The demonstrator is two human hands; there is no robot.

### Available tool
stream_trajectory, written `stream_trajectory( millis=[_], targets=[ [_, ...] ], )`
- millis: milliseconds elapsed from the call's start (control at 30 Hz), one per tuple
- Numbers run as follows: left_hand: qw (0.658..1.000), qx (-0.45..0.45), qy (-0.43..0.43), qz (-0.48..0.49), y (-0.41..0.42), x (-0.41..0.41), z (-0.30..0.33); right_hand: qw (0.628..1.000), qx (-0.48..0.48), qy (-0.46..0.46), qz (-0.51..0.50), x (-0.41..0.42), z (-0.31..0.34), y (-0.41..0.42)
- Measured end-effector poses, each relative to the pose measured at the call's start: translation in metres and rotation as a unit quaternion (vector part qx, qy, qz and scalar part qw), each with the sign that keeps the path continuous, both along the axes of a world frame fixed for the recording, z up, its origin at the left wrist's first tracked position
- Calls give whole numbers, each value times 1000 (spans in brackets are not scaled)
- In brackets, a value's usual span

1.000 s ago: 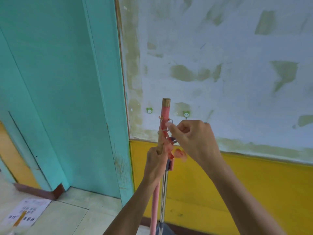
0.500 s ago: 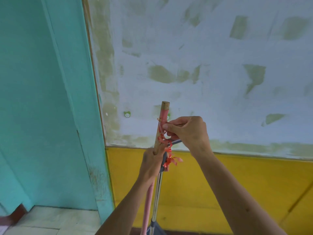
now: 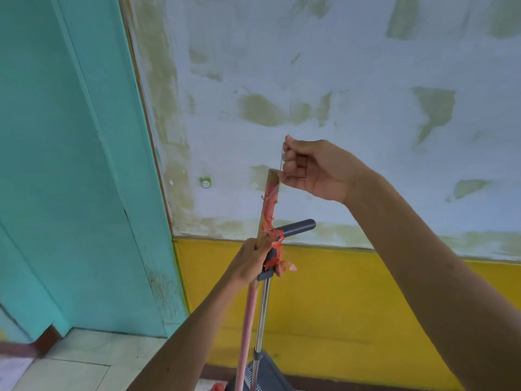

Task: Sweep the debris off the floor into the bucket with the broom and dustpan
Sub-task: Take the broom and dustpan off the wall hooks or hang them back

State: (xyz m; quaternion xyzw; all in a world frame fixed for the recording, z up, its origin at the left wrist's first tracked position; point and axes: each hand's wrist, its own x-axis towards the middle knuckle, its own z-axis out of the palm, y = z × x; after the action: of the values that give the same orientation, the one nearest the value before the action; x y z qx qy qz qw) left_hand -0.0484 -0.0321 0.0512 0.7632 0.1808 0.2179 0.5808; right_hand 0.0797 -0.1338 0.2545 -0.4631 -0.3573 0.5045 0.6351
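The floor (image 3: 84, 359) of pale tiles shows only at seven o'clock. A grey dustpan (image 3: 267, 373) stands on it at six o'clock, close to the dark skirting under the yellow wall. A sheet of paper (image 3: 11, 371) lies at eight o'clock, cut by the edge.

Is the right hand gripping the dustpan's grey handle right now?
No, the right hand is raised above the broom handle, pinching a thin string, while the grey dustpan handle juts out free below it.
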Motion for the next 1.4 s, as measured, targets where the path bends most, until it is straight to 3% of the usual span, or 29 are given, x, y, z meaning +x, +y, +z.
stream_trajectory(
  millis=[100,200,233,300,367,467,633,700,767,933,1133,1400],
  targets=[
    [995,9,62,-77,13,-5,25,995,-28,-93,-5,1,-2,15],
    [981,-162,-85,-72,37,-7,82,980,-66,-188,-15,0,-15,26],
    [980,-157,-95,-74,45,-5,101,974,-75,-214,-27,-1,-21,30],
    [997,-30,0,-76,54,1,136,963,-87,-248,-61,-3,-32,38],
    [992,64,97,-39,56,6,149,951,-96,-278,-94,-3,-40,45],
    [997,7,69,28,59,12,141,928,-105,-332,-130,4,-47,56],
    [990,-126,10,65,71,29,112,926,-78,-323,-176,26,-70,73],
    [978,-176,-8,110,75,43,102,907,-76,-362,-203,36,-88,79],
    [968,-167,2,186,78,59,90,881,-84,-404,-232,43,-108,86],
    [938,-149,-7,311,82,92,40,870,-80,-378,-306,45,-155,110],
    [947,-23,-3,320,93,102,16,879,-77,-285,-374,49,-179,128],
    [935,-5,-16,355,109,106,13,876,-74,-193,-435,40,-188,156]
  ],
)
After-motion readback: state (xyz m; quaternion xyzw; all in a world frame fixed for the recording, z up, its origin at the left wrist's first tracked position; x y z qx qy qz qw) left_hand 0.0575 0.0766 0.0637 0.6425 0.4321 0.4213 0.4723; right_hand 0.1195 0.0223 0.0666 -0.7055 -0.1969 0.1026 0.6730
